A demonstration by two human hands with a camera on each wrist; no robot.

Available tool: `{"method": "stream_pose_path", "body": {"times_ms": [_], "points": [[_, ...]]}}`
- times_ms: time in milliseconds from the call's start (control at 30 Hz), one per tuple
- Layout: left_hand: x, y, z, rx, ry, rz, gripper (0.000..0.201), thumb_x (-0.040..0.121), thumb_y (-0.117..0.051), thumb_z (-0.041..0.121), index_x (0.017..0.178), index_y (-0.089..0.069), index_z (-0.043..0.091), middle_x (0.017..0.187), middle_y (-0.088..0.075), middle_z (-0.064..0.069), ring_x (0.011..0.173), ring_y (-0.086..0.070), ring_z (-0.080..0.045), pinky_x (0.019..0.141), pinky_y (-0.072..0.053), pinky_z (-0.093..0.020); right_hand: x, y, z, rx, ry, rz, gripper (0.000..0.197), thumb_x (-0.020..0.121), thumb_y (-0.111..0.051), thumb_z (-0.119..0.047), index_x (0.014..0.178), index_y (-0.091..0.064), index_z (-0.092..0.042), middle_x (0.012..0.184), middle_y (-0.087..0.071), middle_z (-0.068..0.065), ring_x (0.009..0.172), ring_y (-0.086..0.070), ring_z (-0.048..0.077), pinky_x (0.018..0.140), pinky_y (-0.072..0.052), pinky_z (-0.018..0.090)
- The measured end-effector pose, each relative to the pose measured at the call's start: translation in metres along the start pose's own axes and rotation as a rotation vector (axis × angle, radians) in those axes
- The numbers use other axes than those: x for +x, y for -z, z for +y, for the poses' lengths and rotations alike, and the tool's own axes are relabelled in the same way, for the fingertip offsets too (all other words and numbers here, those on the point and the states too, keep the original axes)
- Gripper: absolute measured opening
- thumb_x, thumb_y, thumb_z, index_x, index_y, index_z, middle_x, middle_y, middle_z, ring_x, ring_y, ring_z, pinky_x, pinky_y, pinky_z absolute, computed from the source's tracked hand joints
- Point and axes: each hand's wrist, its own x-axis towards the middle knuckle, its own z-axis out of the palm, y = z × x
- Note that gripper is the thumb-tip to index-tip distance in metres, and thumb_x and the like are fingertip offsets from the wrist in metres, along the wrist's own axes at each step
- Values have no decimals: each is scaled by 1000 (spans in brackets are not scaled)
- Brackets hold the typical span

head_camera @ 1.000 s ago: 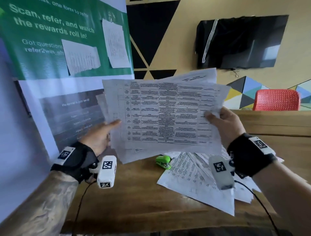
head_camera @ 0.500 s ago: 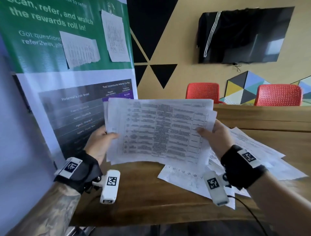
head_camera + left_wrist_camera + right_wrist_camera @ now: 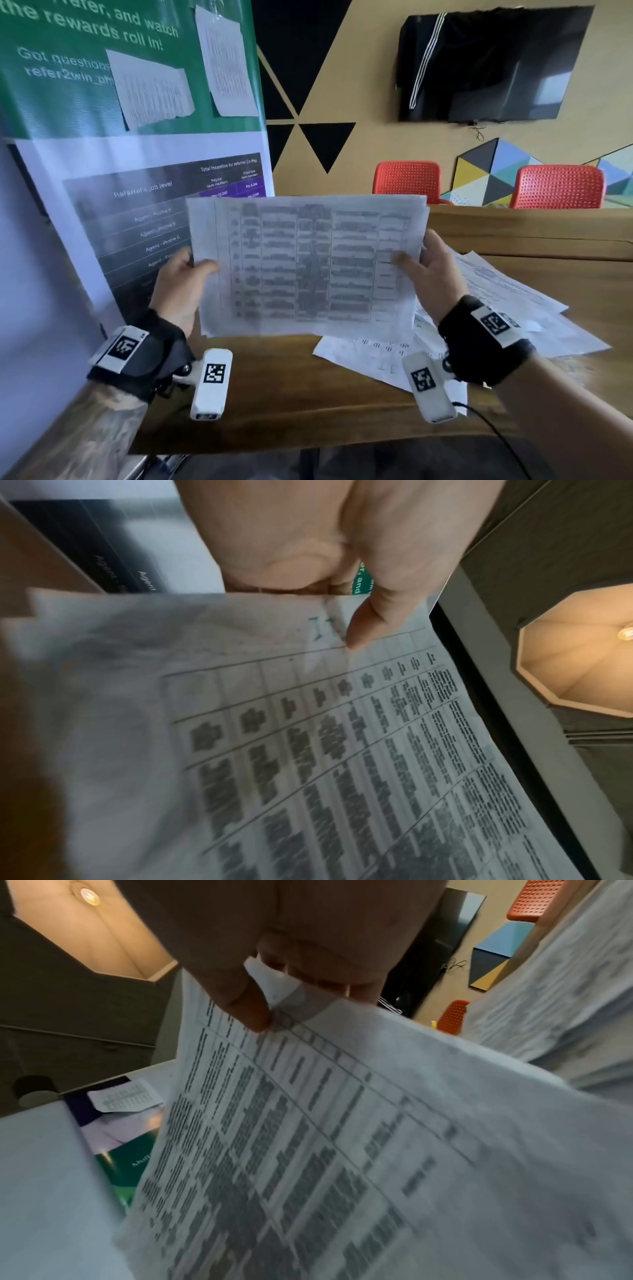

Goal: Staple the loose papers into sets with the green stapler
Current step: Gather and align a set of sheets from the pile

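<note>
We hold both hands raised ahead, forearms angled inward. Our left hand [image 3: 181,284] pinches the sheaf's left edge, thumb on front; our right hand [image 3: 433,274] pinches its right edge likewise.

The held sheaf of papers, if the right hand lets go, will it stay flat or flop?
The sheaf would probably flop: it is thin, and each hand pinches one side. Its edges look uneven, so sheets may slide apart. It is likely light.

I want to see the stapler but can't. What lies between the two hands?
In the head view, only the sheaf of white printed table sheets spans from the left hand to the right hand; each grips one side edge.
</note>
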Motion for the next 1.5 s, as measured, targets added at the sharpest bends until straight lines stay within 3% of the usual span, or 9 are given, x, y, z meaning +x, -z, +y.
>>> {"method": "stream_pose_path", "body": {"times_ms": [100,267,533,700,933,1067,1267,1400,1500], "points": [[-13,-2,-14,19,88,-42,16,89,-60,-2,88,-67,12,85,-78,-2,85,-70,-26,80,-51,-39,-10,-2,14,-65,-75,-63,29,94,-55,0,119,-57,-15,111,-72,4,104,-69,22,95,-53,53],[-8,2,-18,-19,47,32,27,86,-61,-4,77,-73,19,90,-77,-5,93,-70,-30,88,-50,-41,-13,-6,12,-52,-84,-50,35,96,-49,4,124,-57,-16,109,-72,-4,100,-69,12,90,-58,40],[-27,10,-40,29,113,-71,22,90,-65,1,107,-72,13,108,-76,-3,110,-68,-24,106,-47,-47,-28,-6,29,-86,-105,-102,31,98,-52,-2,122,-57,-21,112,-72,-4,105,-68,15,96,-53,50],[-24,6,-17,10,9,-53,27,93,-63,3,114,-68,21,115,-74,6,109,-67,-12,97,-48,-32,-15,-18,12,-51,-19,-61,23,99,-53,-6,117,-55,-19,111,-70,-2,100,-68,10,86,-56,35],[-40,7,-45,83,197,-101,42,93,-51,-11,127,-62,10,120,-68,-5,114,-61,-24,105,-44,-39,-37,-20,45,-142,-210,-163,36,98,-54,-8,130,-48,-25,118,-66,-5,109,-63,17,90,-54,35],[-37,7,-44,141,154,-113,39,93,-52,-10,121,-67,14,115,-71,-2,110,-63,-20,89,-46,-28,-36,-21,34,-140,-156,-188,30,99,-54,-8,124,-54,-24,113,-69,-10,103,-65,7,83,-50,26],[-8,25,-23,141,140,-237,36,93,-55,-6,122,-68,12,116,-75,-5,110,-69,-23,93,-51,-38,-17,-2,18,-17,-310,-301,28,84,-77,-23,111,-72,-23,108,-76,-1,100,-72,23,94,-54,51],[14,32,0,232,1,-313,25,96,-60,2,116,-69,15,113,-76,-3,101,-73,-22,91,-55,-42,-2,-1,7,24,-267,-318,36,82,-77,-14,117,-69,-19,112,-75,2,103,-72,24,95,-54,50],[29,29,12,33,-24,-225,14,98,-59,7,103,-68,16,104,-72,-10,75,-72,-13,64,-59,-28,8,-5,-9,216,-241,-252,35,81,-73,-7,115,-68,-12,111,-75,7,101,-72,27,89,-58,47]]}}
